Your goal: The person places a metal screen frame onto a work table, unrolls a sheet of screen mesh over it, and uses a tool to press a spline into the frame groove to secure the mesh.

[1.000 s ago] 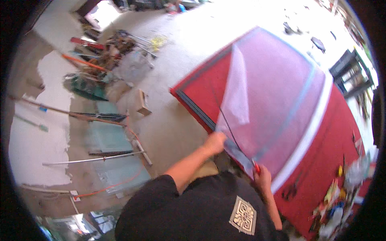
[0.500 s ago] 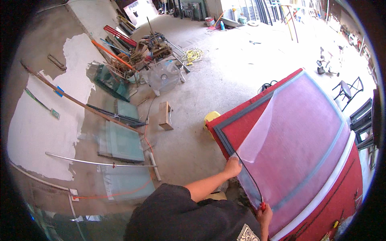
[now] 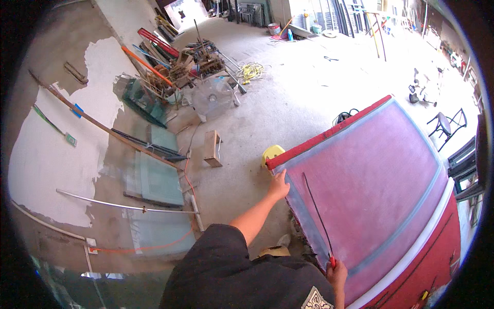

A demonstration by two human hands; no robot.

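- One translucent sheet [image 3: 360, 180] spread over the red worktop [image 3: 436, 262]
- Left hand [image 3: 279, 186]: at the sheet's corner, fingers partly extended; whether they pinch it, cannot tell
- Right hand [image 3: 337, 274]: fingers closed around a red-handled tool [image 3: 333, 262], by the sheet's near edge
- Black cord [image 3: 318, 212]: runs from the tool across the sheet
- White strip [image 3: 426, 236]: along the sheet's right side
- Yellow stool [image 3: 271, 154]: just beyond the corner

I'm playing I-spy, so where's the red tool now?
The red tool is low, right of centre in the head view, in the right grip, at the lower end of the black strip.
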